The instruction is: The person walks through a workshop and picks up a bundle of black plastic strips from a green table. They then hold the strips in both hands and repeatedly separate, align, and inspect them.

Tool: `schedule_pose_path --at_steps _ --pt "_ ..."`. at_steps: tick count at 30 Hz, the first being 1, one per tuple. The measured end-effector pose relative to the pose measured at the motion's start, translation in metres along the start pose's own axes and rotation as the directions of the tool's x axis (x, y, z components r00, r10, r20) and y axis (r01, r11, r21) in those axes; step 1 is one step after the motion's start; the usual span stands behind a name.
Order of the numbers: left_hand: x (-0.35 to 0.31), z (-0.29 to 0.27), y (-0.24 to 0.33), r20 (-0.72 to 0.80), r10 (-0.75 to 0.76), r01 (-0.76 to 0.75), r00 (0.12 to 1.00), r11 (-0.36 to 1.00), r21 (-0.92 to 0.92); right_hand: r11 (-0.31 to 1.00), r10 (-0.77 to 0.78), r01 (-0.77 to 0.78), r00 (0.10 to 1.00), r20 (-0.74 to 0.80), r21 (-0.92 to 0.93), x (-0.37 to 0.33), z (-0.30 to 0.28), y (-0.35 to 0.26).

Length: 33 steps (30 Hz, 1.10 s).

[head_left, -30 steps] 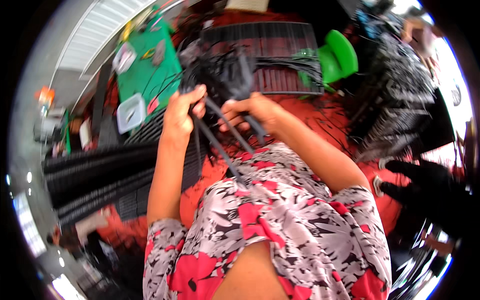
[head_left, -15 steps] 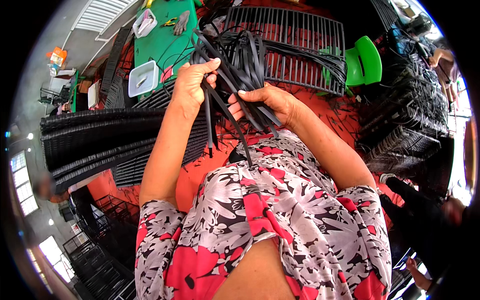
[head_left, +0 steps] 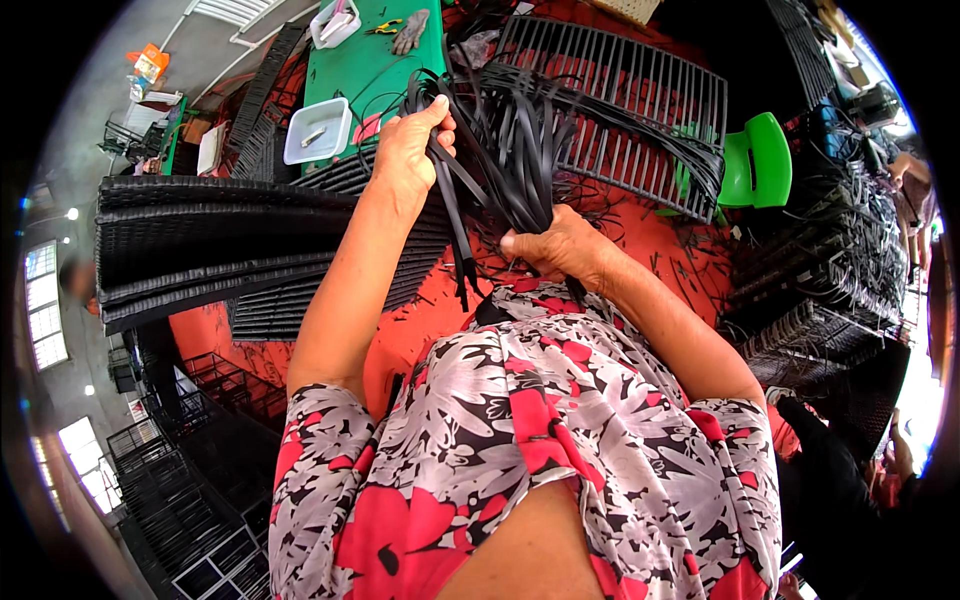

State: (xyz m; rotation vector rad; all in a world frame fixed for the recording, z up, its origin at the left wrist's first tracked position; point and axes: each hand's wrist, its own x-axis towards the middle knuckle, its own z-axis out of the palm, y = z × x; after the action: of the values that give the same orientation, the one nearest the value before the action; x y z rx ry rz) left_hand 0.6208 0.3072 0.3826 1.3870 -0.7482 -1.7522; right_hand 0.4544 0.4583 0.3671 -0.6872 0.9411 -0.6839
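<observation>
Strips (head_left: 528, 185), black, flat, bunched in a loose looping hank in front of chest, between both hands. Left hand (head_left: 410, 150): raised, pinched narrow on a few strips near upper left of hank, thumb on top, loose ends dangling below. Right hand (head_left: 560, 248): lower, curled round bottom part of hank, thumb pointing left, fingertips partly hidden. Beyond hank, black slatted frame (head_left: 650, 100) with more dark strips draped across; green chair (head_left: 755, 165) just right of frame. Upper left, green table (head_left: 375, 65) with plastic tub (head_left: 292, 150), yellow-handled pliers (head_left: 384, 28), grey glove (head_left: 410, 33). Left of left forearm, black woven panels (head_left: 230, 235), stacked. Red floor (head_left: 380, 350) below, littered with dark scraps.
</observation>
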Motion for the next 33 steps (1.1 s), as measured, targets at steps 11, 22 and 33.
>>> schedule_pose_path --at_steps 11,22,33 --pt "0.000 -0.001 -0.002 -0.016 -0.033 0.032 0.999 0.998 -0.048 0.993 -0.114 0.116 0.989 -0.096 0.019 0.002 -0.004 0.004" --pt "0.001 0.007 -0.004 -0.125 0.038 -0.037 0.991 0.999 0.017 0.992 0.077 -0.076 0.997 -0.002 0.102 0.013 -0.012 0.008" --pt "-0.001 0.028 -0.022 -0.216 0.237 -0.224 0.947 0.971 0.085 0.977 0.005 0.001 1.000 -0.028 0.213 0.033 -0.004 0.003"
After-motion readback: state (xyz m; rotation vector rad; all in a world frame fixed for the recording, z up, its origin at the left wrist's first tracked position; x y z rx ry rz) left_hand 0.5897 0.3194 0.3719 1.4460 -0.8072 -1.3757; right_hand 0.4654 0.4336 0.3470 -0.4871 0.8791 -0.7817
